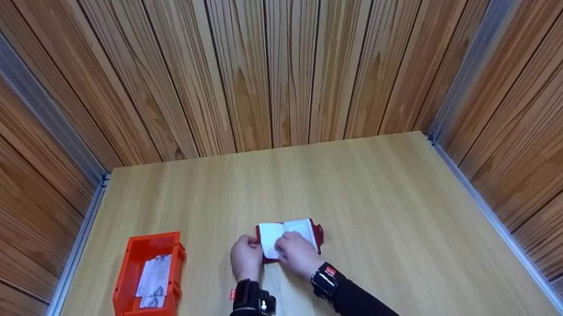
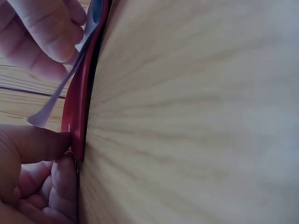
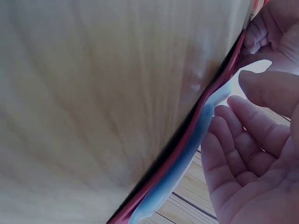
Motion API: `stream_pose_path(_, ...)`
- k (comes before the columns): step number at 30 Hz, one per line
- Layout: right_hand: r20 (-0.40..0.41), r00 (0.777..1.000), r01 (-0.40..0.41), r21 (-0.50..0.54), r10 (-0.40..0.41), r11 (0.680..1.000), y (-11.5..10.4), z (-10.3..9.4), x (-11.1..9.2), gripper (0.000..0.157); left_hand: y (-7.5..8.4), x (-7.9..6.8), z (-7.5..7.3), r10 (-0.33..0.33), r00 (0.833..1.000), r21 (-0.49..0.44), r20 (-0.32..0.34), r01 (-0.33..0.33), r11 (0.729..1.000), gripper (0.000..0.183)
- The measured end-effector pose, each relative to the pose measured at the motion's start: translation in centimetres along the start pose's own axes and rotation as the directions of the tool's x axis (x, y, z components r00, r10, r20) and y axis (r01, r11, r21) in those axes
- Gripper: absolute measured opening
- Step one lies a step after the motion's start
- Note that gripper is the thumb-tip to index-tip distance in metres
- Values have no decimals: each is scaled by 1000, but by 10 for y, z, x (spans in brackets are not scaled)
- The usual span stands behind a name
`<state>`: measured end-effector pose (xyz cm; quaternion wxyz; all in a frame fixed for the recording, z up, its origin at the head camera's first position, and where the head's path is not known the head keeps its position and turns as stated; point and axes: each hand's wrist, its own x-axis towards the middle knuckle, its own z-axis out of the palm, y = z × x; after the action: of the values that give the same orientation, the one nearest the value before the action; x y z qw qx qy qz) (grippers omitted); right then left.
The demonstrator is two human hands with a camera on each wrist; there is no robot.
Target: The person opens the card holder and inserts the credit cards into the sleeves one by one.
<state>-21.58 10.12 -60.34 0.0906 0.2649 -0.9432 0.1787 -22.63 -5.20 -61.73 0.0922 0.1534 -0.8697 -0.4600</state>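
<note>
A small red-covered booklet (image 1: 299, 226) lies spread on the table, showing white leaves and a rounded red tab (image 1: 318, 232) on its right side. My left hand (image 1: 246, 258) pinches the left edge of the red cover (image 2: 77, 109) between thumb and fingers. Over the white leaves is my right hand (image 1: 299, 253), its thumb and forefinger at a raised leaf (image 3: 256, 66) that they pinch. In the left wrist view this leaf (image 2: 44, 114) stands up at an angle from the cover. The right hand covers part of the lower leaves in the head view.
An orange bin (image 1: 122, 284) stands on the table to the left, with several printed paper slips (image 1: 155, 276) in it. Wood-panelled walls (image 1: 246, 67) enclose the back and both sides of the table (image 1: 368, 185), with metal strips along the side edges.
</note>
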Motion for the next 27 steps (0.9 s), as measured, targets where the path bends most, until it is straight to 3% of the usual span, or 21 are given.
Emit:
stream_pose_path(8,12,1000,-7,-55,8,998,-4,3,1,18,1,-1,-2,-25,999,-33,34,26,999,7)
stream_pose_path(16,26,1000,9,-91,-7,996,-4,4,1,18,0,-3,-4,29,1000,-66,8,-28,997,5)
stream_pose_path(27,2,1000,11,-68,-11,998,-2,6,1,18,8,1,-10,100,995,42,-3,-100,994,11)
